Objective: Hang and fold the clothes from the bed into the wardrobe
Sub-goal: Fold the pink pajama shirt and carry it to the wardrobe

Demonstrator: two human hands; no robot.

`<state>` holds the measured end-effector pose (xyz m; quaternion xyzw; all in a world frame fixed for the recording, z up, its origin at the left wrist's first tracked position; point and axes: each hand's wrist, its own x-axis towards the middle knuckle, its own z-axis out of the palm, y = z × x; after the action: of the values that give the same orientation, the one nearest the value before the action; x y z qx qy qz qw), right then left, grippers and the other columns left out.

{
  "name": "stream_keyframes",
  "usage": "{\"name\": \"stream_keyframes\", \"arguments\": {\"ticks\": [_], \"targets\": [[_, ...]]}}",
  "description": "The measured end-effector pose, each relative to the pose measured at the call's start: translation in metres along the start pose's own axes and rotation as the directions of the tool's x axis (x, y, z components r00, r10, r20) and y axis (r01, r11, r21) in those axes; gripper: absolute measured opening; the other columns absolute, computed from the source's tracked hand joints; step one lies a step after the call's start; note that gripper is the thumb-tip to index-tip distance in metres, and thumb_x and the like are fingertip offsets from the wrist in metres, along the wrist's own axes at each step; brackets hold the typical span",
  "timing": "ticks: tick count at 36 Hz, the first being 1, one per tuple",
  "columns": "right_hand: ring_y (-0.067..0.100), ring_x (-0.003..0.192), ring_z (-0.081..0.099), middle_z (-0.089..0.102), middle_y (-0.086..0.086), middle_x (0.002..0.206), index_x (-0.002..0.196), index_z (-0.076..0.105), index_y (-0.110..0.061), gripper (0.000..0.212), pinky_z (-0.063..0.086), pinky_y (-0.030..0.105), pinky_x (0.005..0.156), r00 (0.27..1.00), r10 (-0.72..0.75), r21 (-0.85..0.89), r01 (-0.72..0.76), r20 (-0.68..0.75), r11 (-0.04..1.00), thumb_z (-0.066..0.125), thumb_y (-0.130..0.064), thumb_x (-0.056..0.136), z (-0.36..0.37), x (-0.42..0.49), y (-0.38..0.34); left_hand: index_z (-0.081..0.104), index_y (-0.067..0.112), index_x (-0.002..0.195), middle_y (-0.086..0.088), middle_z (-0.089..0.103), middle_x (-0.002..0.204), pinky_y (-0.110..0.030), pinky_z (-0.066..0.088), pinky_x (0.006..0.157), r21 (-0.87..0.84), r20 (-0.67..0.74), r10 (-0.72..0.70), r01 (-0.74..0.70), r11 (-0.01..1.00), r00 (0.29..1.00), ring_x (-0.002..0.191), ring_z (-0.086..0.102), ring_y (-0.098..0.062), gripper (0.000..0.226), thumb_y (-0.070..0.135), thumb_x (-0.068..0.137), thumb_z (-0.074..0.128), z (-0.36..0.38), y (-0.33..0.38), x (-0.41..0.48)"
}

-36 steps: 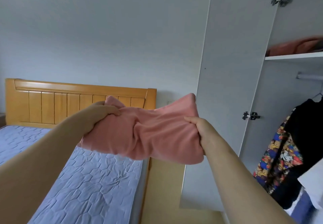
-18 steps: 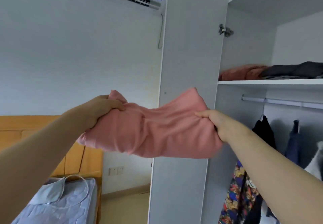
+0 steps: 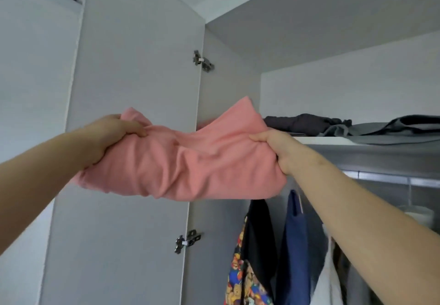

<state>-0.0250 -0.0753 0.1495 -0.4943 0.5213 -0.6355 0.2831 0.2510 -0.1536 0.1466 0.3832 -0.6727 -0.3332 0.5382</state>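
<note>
A folded pink garment point(image 3: 181, 162) is held up in the air between both hands, level with the wardrobe's top shelf point(image 3: 333, 141). My left hand point(image 3: 107, 135) grips its left end, thumb on top. Its right end is gripped by my right hand point(image 3: 278, 150), just in front of the shelf's left edge. The garment sags a little in the middle and hides the shelf's far left corner.
Folded dark grey clothes point(image 3: 307, 124) and a lighter grey one point(image 3: 390, 132) lie on the shelf. Below it, a black top point(image 3: 259, 223), a blue garment point(image 3: 295, 240) and a patterned one point(image 3: 242, 278) hang from the rail point(image 3: 392, 179). The open white door point(image 3: 133, 138) stands at the left.
The view has swung from the bed up to the wardrobe. Both hands have carried the pink garment up and to the right, to shelf height.
</note>
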Motion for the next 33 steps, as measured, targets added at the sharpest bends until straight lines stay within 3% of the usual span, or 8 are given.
{"name": "stream_keyframes", "arguments": {"ticks": [8,15,21,23,25,27,30,33], "targets": [[0.017,0.067,0.056,0.061,0.004,0.077,0.081,0.057,-0.012,0.009,0.045,0.024,0.061,0.970,-0.130,-0.060,0.120,-0.205,0.991,0.055,-0.010,0.090,-0.050,0.040,-0.035,0.059,0.021,0.077,0.000,0.059,0.080,-0.024,0.040,0.060,-0.163,0.069,0.161,-0.148,0.976,0.985,0.072,0.054,-0.015,0.016,0.006,0.083,0.059,0.069,0.023,0.082],[0.021,0.075,0.060,0.063,0.006,0.083,0.094,0.061,-0.011,0.012,0.045,0.027,0.062,0.893,-0.181,-0.151,0.129,-0.411,0.980,0.060,-0.020,0.087,-0.098,0.056,-0.069,0.066,0.023,0.103,0.002,0.063,0.091,-0.022,0.043,0.066,-0.299,0.185,0.271,-0.209,0.931,0.945,0.082,0.057,-0.014,0.025,0.009,0.083,0.058,0.121,0.050,0.137],[0.014,0.066,0.054,0.057,0.001,0.078,0.102,0.056,-0.014,0.013,0.041,0.025,0.053,0.793,-0.258,-0.238,0.146,-0.552,0.960,0.058,-0.017,0.090,-0.139,0.059,-0.089,0.061,0.022,0.084,-0.003,0.060,0.087,-0.025,0.040,0.061,-0.360,0.318,0.243,-0.120,0.925,0.916,0.077,0.055,-0.020,0.008,0.017,0.087,0.055,0.177,0.071,0.152],[0.012,0.071,0.055,0.057,0.000,0.080,0.111,0.057,-0.012,0.021,0.042,0.024,0.053,0.758,-0.318,-0.304,0.165,-0.570,0.938,0.059,-0.017,0.090,-0.156,0.062,-0.096,0.061,0.022,0.089,-0.003,0.059,0.088,-0.026,0.042,0.068,-0.381,0.345,0.251,-0.109,0.918,0.904,0.085,0.055,-0.022,0.007,0.019,0.088,0.054,0.198,0.078,0.155],[0.013,0.080,0.056,0.060,0.000,0.091,0.121,0.056,-0.007,0.032,0.044,0.024,0.062,0.725,-0.392,-0.402,0.171,-0.566,0.899,0.058,-0.016,0.090,-0.173,0.065,-0.102,0.061,0.021,0.093,-0.003,0.059,0.091,-0.026,0.042,0.074,-0.410,0.365,0.261,-0.097,0.907,0.894,0.095,0.054,-0.023,0.009,0.019,0.088,0.054,0.216,0.085,0.157],[0.012,0.085,0.055,0.060,0.004,0.109,0.126,0.054,-0.004,0.037,0.043,0.022,0.071,0.682,-0.485,-0.539,0.156,-0.547,0.827,0.058,-0.014,0.090,-0.191,0.068,-0.109,0.061,0.021,0.089,-0.004,0.061,0.095,-0.024,0.042,0.068,-0.438,0.385,0.262,-0.074,0.896,0.885,0.094,0.055,-0.023,0.009,0.018,0.088,0.053,0.237,0.092,0.158],[0.014,0.093,0.052,0.058,0.010,0.122,0.129,0.052,-0.004,0.038,0.040,0.021,0.074,0.636,-0.612,-0.707,0.145,-0.470,0.692,0.056,-0.008,0.091,-0.221,0.072,-0.124,0.060,0.021,0.088,-0.002,0.061,0.087,-0.023,0.041,0.059,-0.479,0.418,0.268,-0.040,0.877,0.868,0.079,0.057,-0.019,0.008,0.018,0.089,0.052,0.270,0.104,0.159],[0.013,0.094,0.049,0.057,0.012,0.124,0.129,0.053,-0.005,0.037,0.035,0.017,0.068,0.616,-0.669,-0.816,0.071,-0.417,0.574,0.054,-0.008,0.092,-0.254,0.078,-0.139,0.057,0.017,0.078,-0.002,0.064,0.067,-0.016,0.045,0.041,-0.519,0.470,0.277,0.008,0.855,0.838,0.063,0.058,-0.017,0.017,0.015,0.091,0.047,0.302,0.123,0.158]]}}
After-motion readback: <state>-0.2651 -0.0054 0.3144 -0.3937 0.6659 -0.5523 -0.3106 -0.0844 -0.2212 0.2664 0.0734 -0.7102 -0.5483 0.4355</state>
